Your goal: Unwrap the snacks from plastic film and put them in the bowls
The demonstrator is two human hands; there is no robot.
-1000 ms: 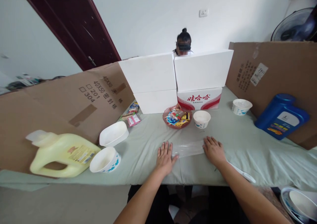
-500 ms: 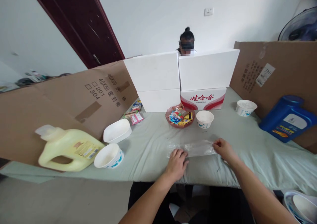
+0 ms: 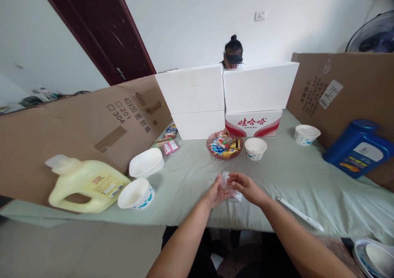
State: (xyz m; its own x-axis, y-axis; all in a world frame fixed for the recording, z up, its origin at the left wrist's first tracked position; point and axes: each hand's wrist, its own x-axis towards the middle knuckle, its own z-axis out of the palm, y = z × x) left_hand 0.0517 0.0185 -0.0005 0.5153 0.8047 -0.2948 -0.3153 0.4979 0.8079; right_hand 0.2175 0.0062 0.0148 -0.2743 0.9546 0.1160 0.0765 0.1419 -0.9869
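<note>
A crumpled clear plastic bag (image 3: 236, 196) lies bunched between my two hands, near the front of the cloth-covered table. My left hand (image 3: 218, 191) holds it from the left side, fingers curled around the film. From the right, my right hand (image 3: 246, 187) closes over the same bag with bent fingers. Some of the bag is hidden behind the fingers. Just right of my right forearm, a long slim white utensil (image 3: 300, 213) rests on the cloth; its exact kind is unclear. Beyond my hands stand a reddish bowl (image 3: 210, 150) of small colourful packets and a white paper bowl (image 3: 255, 151).
At left are a yellow jug (image 3: 89, 183), a white oval container (image 3: 147, 163) and a paper bowl (image 3: 135, 196). Another paper bowl (image 3: 306, 135) and a blue bottle (image 3: 357, 149) stand right. White boxes (image 3: 197, 93) wall off the back; a person (image 3: 233, 52) sits behind.
The plastic bag, stretched flat between my hands before, is now bunched up. My right hand has moved left toward my left hand, and the white utensil has come into view.
</note>
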